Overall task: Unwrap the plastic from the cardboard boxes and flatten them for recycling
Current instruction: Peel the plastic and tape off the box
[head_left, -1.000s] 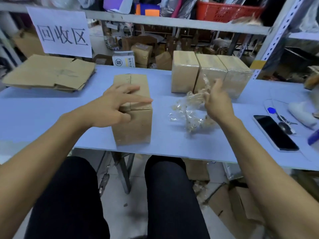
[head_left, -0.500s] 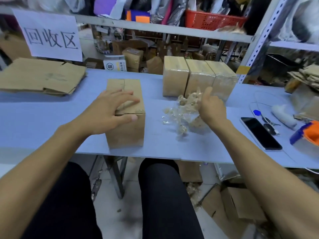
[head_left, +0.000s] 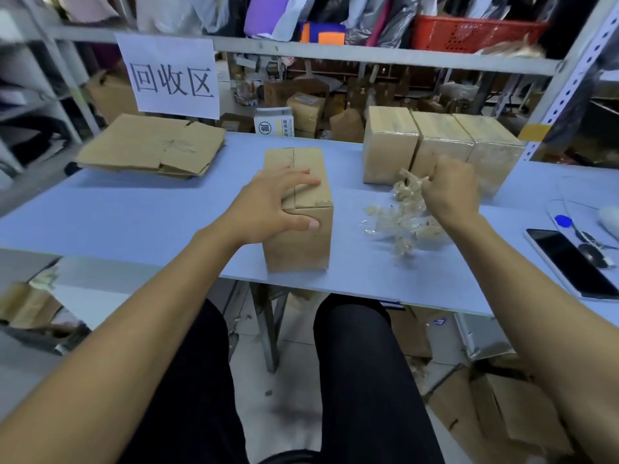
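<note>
From the head view, your left hand (head_left: pixel 268 202) rests on the bare cardboard box (head_left: pixel 298 212) standing near the front edge of the blue surface (head_left: pixel 134 216), fingers spread straight over its top and thumb pressed flat against the near face; it steadies the box rather than clamps it. Your right hand (head_left: pixel 449 189) is curled round a crumpled wad of clear plastic wrap (head_left: pixel 398 219), which trails down to the surface just right of the box. That wrap looks feather-light, limp and clingy, so expect it to stick to your fingers; bunch it tight and drop it aside. The bare box looks light and hollow, with stiff walls that should give along the creases. Its top flaps meet at a centre seam under your fingers, and that seam is probably the best place to dig in and pull the flaps apart, after which pressing on opposite corners should fold it flat. Behind the wrap, three wrapped boxes (head_left: pixel 438 145) stand touching in a row at the back of the surface; their film looks glossy and slippery, so take them by the edges or corners, not the slick faces. At the far left a flattened cardboard stack (head_left: pixel 150 145) lies below the paper sign (head_left: pixel 167 75), likely where this one belongs.
</note>
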